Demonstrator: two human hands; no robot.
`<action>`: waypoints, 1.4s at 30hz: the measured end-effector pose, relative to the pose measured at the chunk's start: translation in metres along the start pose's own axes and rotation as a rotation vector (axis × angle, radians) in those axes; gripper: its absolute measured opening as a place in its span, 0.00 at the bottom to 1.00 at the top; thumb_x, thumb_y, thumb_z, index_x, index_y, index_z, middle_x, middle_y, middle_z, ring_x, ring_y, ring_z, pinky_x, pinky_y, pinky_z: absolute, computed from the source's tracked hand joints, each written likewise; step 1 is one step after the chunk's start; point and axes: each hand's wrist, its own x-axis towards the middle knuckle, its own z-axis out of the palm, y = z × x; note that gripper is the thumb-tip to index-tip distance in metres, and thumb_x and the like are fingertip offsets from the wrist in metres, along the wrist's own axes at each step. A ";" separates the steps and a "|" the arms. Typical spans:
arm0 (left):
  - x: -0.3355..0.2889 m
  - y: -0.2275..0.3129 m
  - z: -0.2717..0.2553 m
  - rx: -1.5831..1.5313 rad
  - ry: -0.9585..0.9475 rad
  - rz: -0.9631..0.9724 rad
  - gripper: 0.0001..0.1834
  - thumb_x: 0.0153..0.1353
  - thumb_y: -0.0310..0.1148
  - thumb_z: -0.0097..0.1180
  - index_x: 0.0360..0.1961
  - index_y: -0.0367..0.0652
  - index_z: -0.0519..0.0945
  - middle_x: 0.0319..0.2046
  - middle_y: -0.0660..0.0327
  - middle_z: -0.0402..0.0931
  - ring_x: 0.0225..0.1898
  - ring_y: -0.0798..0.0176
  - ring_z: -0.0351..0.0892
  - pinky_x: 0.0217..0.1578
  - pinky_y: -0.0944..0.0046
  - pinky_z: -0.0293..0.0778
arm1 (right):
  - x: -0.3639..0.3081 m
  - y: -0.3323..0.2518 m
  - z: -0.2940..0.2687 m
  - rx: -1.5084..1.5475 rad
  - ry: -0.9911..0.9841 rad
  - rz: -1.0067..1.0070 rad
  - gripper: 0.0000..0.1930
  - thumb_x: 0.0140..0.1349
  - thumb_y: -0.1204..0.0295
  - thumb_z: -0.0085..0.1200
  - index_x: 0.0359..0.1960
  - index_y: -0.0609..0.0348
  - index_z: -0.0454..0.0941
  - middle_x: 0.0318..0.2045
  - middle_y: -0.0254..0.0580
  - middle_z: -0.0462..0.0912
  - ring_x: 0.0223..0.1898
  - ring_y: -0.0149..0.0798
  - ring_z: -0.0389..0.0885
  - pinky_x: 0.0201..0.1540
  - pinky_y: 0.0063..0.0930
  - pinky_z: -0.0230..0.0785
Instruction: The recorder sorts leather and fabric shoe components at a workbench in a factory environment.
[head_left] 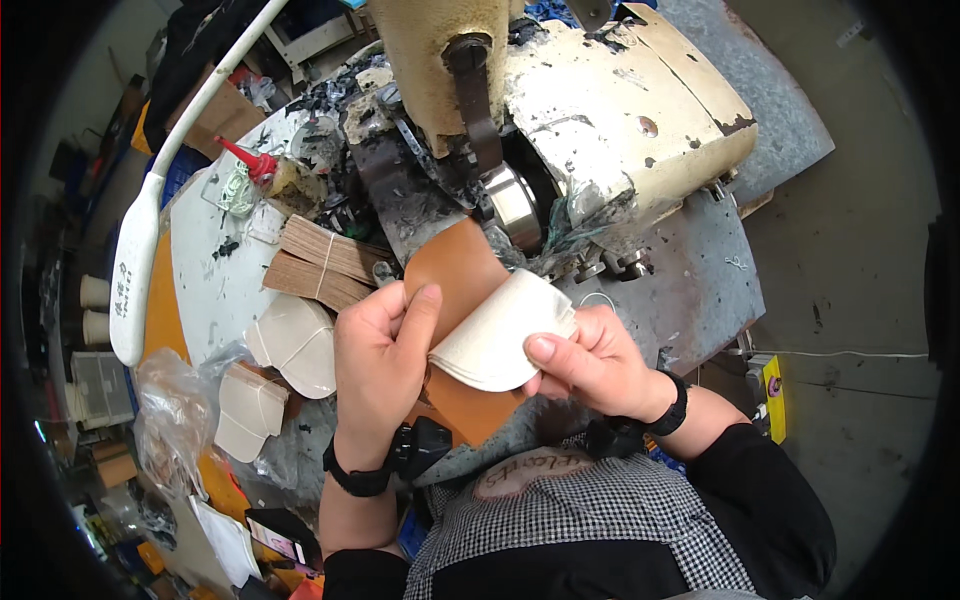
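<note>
Hands pinching cream curved pieces, tan backing

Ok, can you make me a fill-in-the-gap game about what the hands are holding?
1. Both hands hold a stack of cream pieces over a ____ leather piece.
2. The left hand wears a ____ wrist strap.
3. The bottle has a ____ pointed cap.

Missing words: brown, black, red.
</note>
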 end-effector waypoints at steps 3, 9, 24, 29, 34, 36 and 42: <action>0.000 0.007 -0.003 0.138 -0.082 -0.093 0.12 0.66 0.31 0.54 0.27 0.33 0.77 0.15 0.71 0.72 0.18 0.83 0.65 0.17 0.76 0.60 | 0.000 0.004 -0.010 -0.047 0.033 -0.065 0.16 0.69 0.66 0.49 0.25 0.62 0.80 0.17 0.27 0.75 0.17 0.17 0.62 0.20 0.15 0.53; -0.001 0.011 0.007 0.307 -0.076 0.342 0.08 0.60 0.29 0.57 0.34 0.33 0.78 0.29 0.56 0.79 0.26 0.70 0.77 0.28 0.71 0.73 | -0.015 -0.007 -0.025 -0.572 0.110 -0.403 0.12 0.67 0.71 0.49 0.29 0.64 0.81 0.20 0.34 0.82 0.21 0.24 0.77 0.24 0.20 0.68; -0.001 -0.017 -0.005 -0.051 -0.099 -0.011 0.20 0.70 0.36 0.43 0.23 0.34 0.73 0.17 0.72 0.66 0.23 0.80 0.59 0.22 0.73 0.58 | -0.001 -0.006 -0.005 0.037 -0.061 0.077 0.15 0.69 0.67 0.50 0.26 0.62 0.79 0.15 0.27 0.70 0.15 0.19 0.59 0.18 0.17 0.49; 0.006 -0.010 0.005 -0.053 -0.004 -0.006 0.19 0.69 0.37 0.48 0.23 0.34 0.75 0.16 0.72 0.64 0.21 0.80 0.57 0.21 0.72 0.57 | 0.001 -0.010 -0.009 0.047 -0.010 0.031 0.15 0.68 0.67 0.51 0.24 0.62 0.78 0.15 0.29 0.72 0.15 0.19 0.59 0.18 0.18 0.49; 0.005 -0.017 0.006 0.081 -0.055 0.122 0.16 0.68 0.36 0.51 0.31 0.32 0.80 0.15 0.72 0.67 0.20 0.80 0.59 0.20 0.73 0.58 | -0.003 -0.008 -0.014 -0.046 0.034 0.002 0.15 0.68 0.68 0.51 0.24 0.62 0.78 0.15 0.30 0.72 0.15 0.19 0.59 0.17 0.18 0.49; 0.002 -0.007 0.007 0.053 -0.042 0.083 0.16 0.67 0.35 0.51 0.31 0.31 0.80 0.15 0.72 0.67 0.20 0.81 0.60 0.20 0.73 0.59 | -0.004 -0.005 -0.011 -0.027 0.039 0.027 0.15 0.68 0.68 0.51 0.24 0.62 0.78 0.15 0.29 0.72 0.14 0.20 0.59 0.17 0.18 0.49; 0.012 -0.002 -0.003 0.071 -0.034 -0.023 0.14 0.64 0.33 0.52 0.29 0.30 0.79 0.16 0.71 0.70 0.20 0.81 0.62 0.20 0.74 0.59 | 0.003 0.001 -0.005 0.097 -0.032 0.019 0.18 0.69 0.65 0.49 0.24 0.63 0.77 0.12 0.30 0.68 0.13 0.21 0.58 0.16 0.20 0.48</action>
